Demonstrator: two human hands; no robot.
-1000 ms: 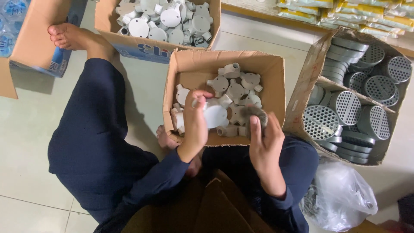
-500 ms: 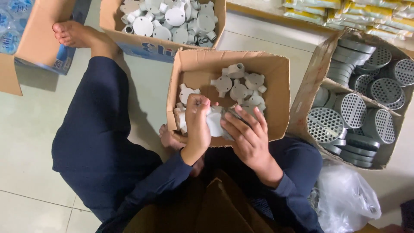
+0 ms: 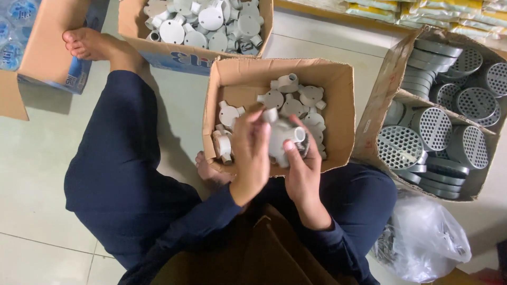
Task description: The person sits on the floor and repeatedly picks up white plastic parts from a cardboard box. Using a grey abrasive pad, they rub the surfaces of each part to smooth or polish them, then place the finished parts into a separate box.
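Head view: I see both hands, left hand and right hand, fingers closed around one white conduit fitting above the cardboard box.

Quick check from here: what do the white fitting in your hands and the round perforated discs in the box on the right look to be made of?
The white fitting, held by the left hand and right hand, looks like moulded plastic: matte, uniform off-white, with rounded spouts. The perforated discs look like metal, probably steel or aluminium: grey, with a dull sheen and evenly punched holes. Their box is plain brown cardboard.
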